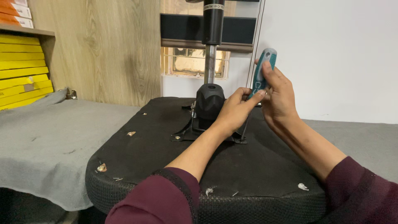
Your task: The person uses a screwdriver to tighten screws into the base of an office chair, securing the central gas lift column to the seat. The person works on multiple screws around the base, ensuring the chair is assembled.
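Observation:
An upturned black chair seat lies on a grey-covered bench. A black mechanism plate with a black plastic boot and a gas-lift column stands up from it. My right hand grips the teal-and-grey handle of a screwdriver, its thin shaft running down to the plate's right corner. My left hand rests beside the boot, fingertips touching the lower end of the handle.
Grey felt cloth covers the bench to the left. Yellow boxes are stacked on a shelf at far left. A wood panel and a white wall stand behind, with a small window between them.

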